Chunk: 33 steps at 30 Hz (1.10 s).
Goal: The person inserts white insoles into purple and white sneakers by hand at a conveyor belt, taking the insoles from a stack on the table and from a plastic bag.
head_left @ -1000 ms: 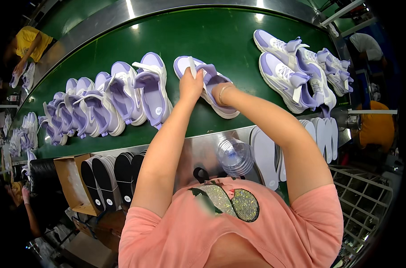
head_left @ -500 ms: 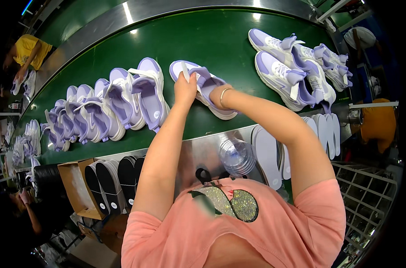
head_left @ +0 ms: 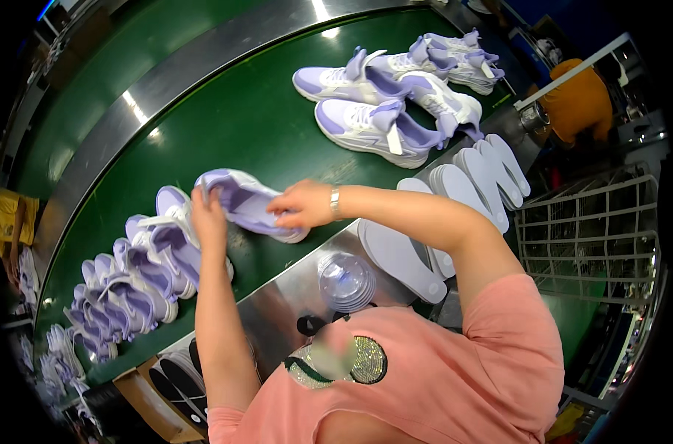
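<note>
A white and lavender sneaker [head_left: 249, 207] lies on the green belt in front of me, its opening turned up. My left hand [head_left: 209, 214] is closed on the sneaker's upper near the tongue. Over the heel end, my right hand [head_left: 307, 203] has its fingers apart and slightly bent at the edge of the opening. Nothing shows in that right hand. To the left, a row of matching sneakers [head_left: 159, 296] stands close together, the nearest partly behind my left forearm. More sneakers [head_left: 369, 126] sit farther off to the right.
Along the metal ledge [head_left: 277, 288] stand a stack of clear plastic cups [head_left: 347, 281] and several light grey insoles [head_left: 399, 259]. Black insoles [head_left: 175, 385] rest beside a cardboard box [head_left: 147, 403] at lower left. A wire rack [head_left: 588, 237] is at right. Other people work beyond.
My view has turned, so the belt and shoes appear shifted. My right hand has come out of the sneaker's opening to its heel edge. My left hand still grips the upper.
</note>
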Motion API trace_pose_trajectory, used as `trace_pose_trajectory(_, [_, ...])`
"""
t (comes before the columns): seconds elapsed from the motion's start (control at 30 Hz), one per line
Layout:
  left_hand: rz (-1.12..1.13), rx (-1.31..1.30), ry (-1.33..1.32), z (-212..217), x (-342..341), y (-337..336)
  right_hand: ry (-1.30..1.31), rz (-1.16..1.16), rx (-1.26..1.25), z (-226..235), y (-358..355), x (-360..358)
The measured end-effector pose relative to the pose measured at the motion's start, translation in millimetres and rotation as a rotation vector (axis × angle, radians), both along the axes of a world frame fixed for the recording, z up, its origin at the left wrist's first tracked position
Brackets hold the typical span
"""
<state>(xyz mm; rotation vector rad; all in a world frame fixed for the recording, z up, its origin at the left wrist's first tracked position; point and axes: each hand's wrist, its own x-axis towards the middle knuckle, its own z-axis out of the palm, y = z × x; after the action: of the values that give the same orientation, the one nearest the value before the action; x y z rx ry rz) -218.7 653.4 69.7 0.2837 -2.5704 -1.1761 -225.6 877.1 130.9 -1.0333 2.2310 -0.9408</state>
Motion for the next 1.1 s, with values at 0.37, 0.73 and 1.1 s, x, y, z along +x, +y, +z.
trace_pose_trajectory(0.37, [0.036, -0.572, 0.33, 35.0, 23.1, 65.5, 0.344, -0.918, 0.857, -34.6, 232.3, -47.4])
trace_pose_trajectory(0.73, [-0.449, -0.26, 0.202, 32.3, 43.7, 134.5, 0.551, -0.632, 0.879, -28.4, 186.5, -114.7])
trace_pose_trajectory(1.1, [-0.135, 0.426, -0.311, -25.9, 22.5, 151.1, 0.729, -0.508, 0.387, -0.5, 147.1, -60.7])
